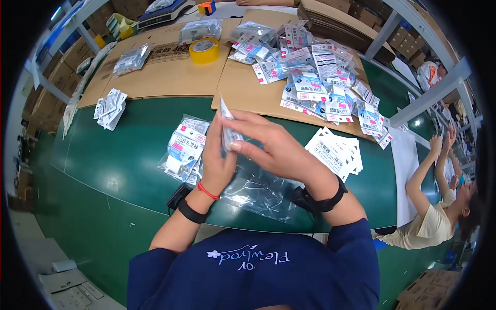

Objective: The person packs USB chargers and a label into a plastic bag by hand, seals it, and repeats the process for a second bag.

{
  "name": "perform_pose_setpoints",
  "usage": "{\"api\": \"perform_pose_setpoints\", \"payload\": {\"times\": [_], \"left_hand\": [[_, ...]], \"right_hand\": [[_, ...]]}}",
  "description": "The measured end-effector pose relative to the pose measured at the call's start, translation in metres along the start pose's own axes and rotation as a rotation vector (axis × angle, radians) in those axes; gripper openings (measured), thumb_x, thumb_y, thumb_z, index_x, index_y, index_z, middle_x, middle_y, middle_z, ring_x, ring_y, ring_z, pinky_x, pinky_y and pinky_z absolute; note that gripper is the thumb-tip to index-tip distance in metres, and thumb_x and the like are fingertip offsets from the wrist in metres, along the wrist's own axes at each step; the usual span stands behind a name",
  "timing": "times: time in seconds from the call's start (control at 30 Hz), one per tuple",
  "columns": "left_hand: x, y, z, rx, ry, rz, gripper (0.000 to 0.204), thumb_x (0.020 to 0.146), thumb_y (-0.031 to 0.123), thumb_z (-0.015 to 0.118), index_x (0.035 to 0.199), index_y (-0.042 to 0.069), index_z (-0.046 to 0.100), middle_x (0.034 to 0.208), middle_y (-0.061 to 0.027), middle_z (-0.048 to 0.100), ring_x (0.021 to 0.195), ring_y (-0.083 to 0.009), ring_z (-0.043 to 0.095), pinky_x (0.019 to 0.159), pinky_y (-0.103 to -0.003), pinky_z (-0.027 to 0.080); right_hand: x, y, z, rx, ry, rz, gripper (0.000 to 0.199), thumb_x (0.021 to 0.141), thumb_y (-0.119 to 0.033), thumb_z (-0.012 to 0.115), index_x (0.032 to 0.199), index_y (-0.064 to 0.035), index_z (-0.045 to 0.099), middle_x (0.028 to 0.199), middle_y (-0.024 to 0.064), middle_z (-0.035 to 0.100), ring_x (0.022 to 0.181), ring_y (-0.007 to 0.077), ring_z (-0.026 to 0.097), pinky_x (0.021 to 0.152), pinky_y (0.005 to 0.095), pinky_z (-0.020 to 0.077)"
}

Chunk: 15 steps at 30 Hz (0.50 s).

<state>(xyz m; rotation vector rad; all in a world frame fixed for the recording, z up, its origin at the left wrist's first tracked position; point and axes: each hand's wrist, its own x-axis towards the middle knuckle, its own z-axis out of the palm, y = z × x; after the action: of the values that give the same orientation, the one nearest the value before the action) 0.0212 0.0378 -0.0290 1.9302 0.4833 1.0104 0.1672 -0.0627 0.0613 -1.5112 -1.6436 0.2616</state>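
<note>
My left hand (pixel 218 157) and my right hand (pixel 276 147) are raised together over the green table (pixel 119 160), both gripping a small clear packet (pixel 228 129) held edge-up between the fingers. Under my hands lies a large clear plastic bag (pixel 258 192). Just left of them sits a small stack of packaged cables in clear bags with pink labels (pixel 183 149). Right of my right hand rests a stack of white printed cards (pixel 336 152). Both wrists wear black bands; the left also has a red string.
A big pile of packets (pixel 320 77) covers cardboard sheets (pixel 170 77) at the back, with a yellow tape roll (pixel 204 50) and more bagged items. Another card stack (pixel 110 107) lies at left. A person (pixel 439 206) at right reaches up to shelving.
</note>
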Motion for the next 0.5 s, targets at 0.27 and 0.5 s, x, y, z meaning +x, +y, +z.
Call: {"api": "perform_pose_setpoints", "payload": {"times": [0.27,0.5], "left_hand": [[-0.001,0.002,0.0,-1.353,0.061,-0.727,0.041,0.098,0.027,0.049,0.131,0.003,0.044,0.125,-0.014,0.056,0.118,-0.0286,0.053,0.094,-0.038,0.048],[-0.008,0.034,0.007,-1.745,-0.107,-0.931,0.045,0.098,0.03,0.048,0.134,0.004,0.041,0.127,-0.0149,0.054,0.116,-0.0313,0.053,0.098,-0.04,0.045]], "right_hand": [[-0.006,0.14,-0.064,-1.229,0.198,0.124,0.036,0.081,-0.016,0.067,0.115,-0.0042,0.061,0.118,0.0133,0.061,0.11,0.0315,0.056,0.093,0.0416,0.0425],[0.026,0.071,-0.041,-0.304,0.431,0.235,0.022,0.089,-0.016,0.06,0.105,-0.0029,0.065,0.093,0.0077,0.067,0.083,0.0151,0.063,0.073,0.0304,0.0482]]}}
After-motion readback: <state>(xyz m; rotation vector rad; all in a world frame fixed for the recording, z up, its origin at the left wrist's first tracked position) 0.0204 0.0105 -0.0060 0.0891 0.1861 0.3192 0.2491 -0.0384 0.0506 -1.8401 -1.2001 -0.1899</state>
